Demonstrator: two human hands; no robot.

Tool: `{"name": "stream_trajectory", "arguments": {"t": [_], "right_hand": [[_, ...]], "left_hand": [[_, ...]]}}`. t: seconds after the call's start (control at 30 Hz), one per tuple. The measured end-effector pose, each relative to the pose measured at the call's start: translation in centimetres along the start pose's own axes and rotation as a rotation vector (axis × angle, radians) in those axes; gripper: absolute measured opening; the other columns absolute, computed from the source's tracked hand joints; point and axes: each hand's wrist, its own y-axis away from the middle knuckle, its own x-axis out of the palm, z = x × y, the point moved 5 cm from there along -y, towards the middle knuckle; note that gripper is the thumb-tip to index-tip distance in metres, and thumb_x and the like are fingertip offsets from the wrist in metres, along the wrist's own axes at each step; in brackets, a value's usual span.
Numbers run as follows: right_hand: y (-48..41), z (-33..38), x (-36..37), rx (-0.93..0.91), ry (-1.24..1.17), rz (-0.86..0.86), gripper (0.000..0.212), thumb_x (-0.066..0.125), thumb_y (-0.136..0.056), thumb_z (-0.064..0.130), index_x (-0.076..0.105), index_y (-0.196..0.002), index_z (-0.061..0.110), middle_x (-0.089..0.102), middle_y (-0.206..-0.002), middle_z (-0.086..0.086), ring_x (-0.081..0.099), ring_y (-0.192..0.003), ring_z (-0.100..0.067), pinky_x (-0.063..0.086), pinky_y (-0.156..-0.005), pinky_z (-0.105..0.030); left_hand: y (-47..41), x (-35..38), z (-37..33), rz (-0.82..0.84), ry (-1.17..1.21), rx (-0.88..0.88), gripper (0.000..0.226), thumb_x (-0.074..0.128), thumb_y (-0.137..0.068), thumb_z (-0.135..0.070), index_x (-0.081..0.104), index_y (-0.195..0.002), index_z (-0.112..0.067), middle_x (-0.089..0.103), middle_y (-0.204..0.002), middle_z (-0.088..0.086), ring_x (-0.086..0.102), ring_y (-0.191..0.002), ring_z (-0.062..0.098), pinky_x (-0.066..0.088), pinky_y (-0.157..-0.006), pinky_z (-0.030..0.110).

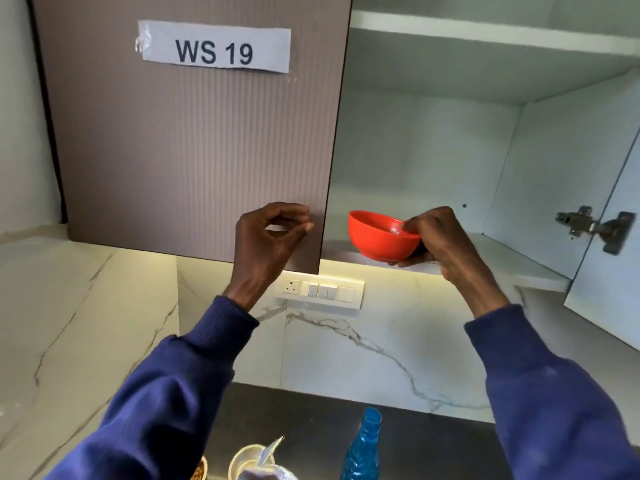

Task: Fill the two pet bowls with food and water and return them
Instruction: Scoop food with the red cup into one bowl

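My right hand (440,242) grips a red bowl (379,237) by its right rim and underside, holding it at the front edge of the open cabinet's lower shelf (512,268). The bowl looks to hold a little clear liquid. My left hand (270,237) is raised in front of the shut brown cabinet door (194,140), thumb and forefinger curled into a loose ring with nothing in them. Down on the dark counter (311,410) stand a blue water bottle (362,448), a cream bowl (249,460) and, at the bottom edge, a bowl of brown food (200,471).
The right cabinet door (609,258) hangs open at the far right with a metal hinge (595,228). A switch panel (322,289) sits on the marble wall under the cabinet. A pale bag top (266,465) pokes up beside the cream bowl.
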Motion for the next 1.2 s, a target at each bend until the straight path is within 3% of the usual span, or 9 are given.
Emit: {"name": "stream_trajectory", "arguments": {"t": [0.07,0.17,0.27,0.4,0.63,0.9,1.03,1.1,1.2], "right_hand": [[-2.2,0.1,-0.1,0.009,0.018,-0.03,0.015,0.056,-0.084,0.002,0.06,-0.093,-0.01,0.066,-0.081,-0.032,0.072,-0.054,-0.044,0.06,-0.051,-0.041],[-4.9,0.2,0.2,-0.034,0.1,-0.078,0.025,0.054,-0.083,0.011,0.063,-0.1,-0.005,0.071,-0.084,-0.023,0.073,-0.054,-0.033,0.057,-0.048,-0.032],[-6.6,0.3,0.7,-0.055,0.136,-0.094,0.021,0.054,-0.084,0.016,0.06,-0.096,0.0,0.071,-0.091,-0.017,0.072,-0.059,-0.029,0.055,-0.046,-0.028],[-8.7,0.0,1.8,-0.037,0.053,-0.044,0.012,0.054,-0.086,0.012,0.05,-0.092,0.002,0.059,-0.103,-0.016,0.073,-0.066,-0.035,0.063,-0.055,-0.038],[-11.1,-1.1,3.5,0.054,-0.084,-0.009,0.015,0.054,-0.088,0.001,0.043,-0.081,0.008,0.048,-0.092,-0.01,0.067,-0.072,-0.033,0.064,-0.074,-0.051],[-12.0,-1.6,3.8,0.048,-0.141,-0.01,0.015,0.056,-0.087,-0.003,0.045,-0.085,0.008,0.05,-0.093,-0.012,0.069,-0.07,-0.03,0.065,-0.061,-0.043],[-9.9,-1.8,2.4,-0.045,-0.072,-0.138,0.012,0.06,-0.074,0.006,0.059,-0.083,-0.003,0.067,-0.087,-0.02,0.076,-0.074,-0.034,0.065,-0.07,-0.051],[-7.4,-1.7,2.3,-0.107,-0.114,-0.151,0.009,0.057,-0.081,-0.002,0.066,-0.082,-0.005,0.071,-0.085,-0.021,0.077,-0.065,-0.031,0.066,-0.072,-0.044],[-2.3,-1.4,3.1,-0.198,-0.24,-0.085,0.022,0.051,-0.087,-0.009,0.072,-0.092,-0.006,0.071,-0.075,-0.019,0.074,-0.058,-0.028,0.064,-0.067,-0.038]], "left_hand": [[-0.6,0.6,-0.4,-0.02,-0.027,0.021,0.026,0.085,-0.079,-0.014,0.077,-0.104,-0.012,0.077,-0.095,-0.005,0.073,-0.082,0.008,0.06,-0.075,0.02],[-1.3,1.3,-0.6,-0.033,-0.054,0.029,0.028,0.087,-0.076,-0.013,0.077,-0.102,-0.013,0.076,-0.091,-0.004,0.071,-0.077,0.01,0.06,-0.074,0.019],[-1.6,1.9,-0.5,-0.035,-0.122,0.053,0.03,0.088,-0.074,-0.015,0.076,-0.102,-0.014,0.074,-0.089,-0.004,0.067,-0.074,0.005,0.059,-0.073,0.019],[-1.9,2.0,-0.4,-0.048,-0.156,0.064,0.03,0.09,-0.072,-0.017,0.076,-0.099,-0.014,0.073,-0.087,-0.005,0.066,-0.074,0.004,0.058,-0.072,0.018],[-2.2,2.0,-0.5,-0.04,-0.162,0.078,0.029,0.09,-0.072,-0.018,0.075,-0.096,-0.01,0.074,-0.086,-0.003,0.067,-0.076,0.004,0.053,-0.07,0.011],[-2.1,1.8,-0.2,-0.052,-0.127,0.073,0.028,0.09,-0.073,-0.019,0.076,-0.096,-0.01,0.075,-0.088,-0.002,0.069,-0.076,0.005,0.054,-0.071,0.013],[-1.6,1.6,0.4,-0.044,-0.125,0.039,0.028,0.088,-0.075,-0.02,0.076,-0.099,-0.011,0.076,-0.09,-0.003,0.069,-0.076,0.004,0.057,-0.075,0.016],[-0.9,1.5,0.9,-0.016,-0.096,-0.01,0.027,0.088,-0.076,-0.017,0.077,-0.099,-0.012,0.076,-0.091,-0.004,0.067,-0.075,0.003,0.059,-0.075,0.02],[1.3,1.1,2.0,0.041,-0.054,-0.115,0.022,0.086,-0.078,-0.013,0.078,-0.098,-0.013,0.077,-0.091,-0.005,0.07,-0.076,0.005,0.061,-0.077,0.027]]}}
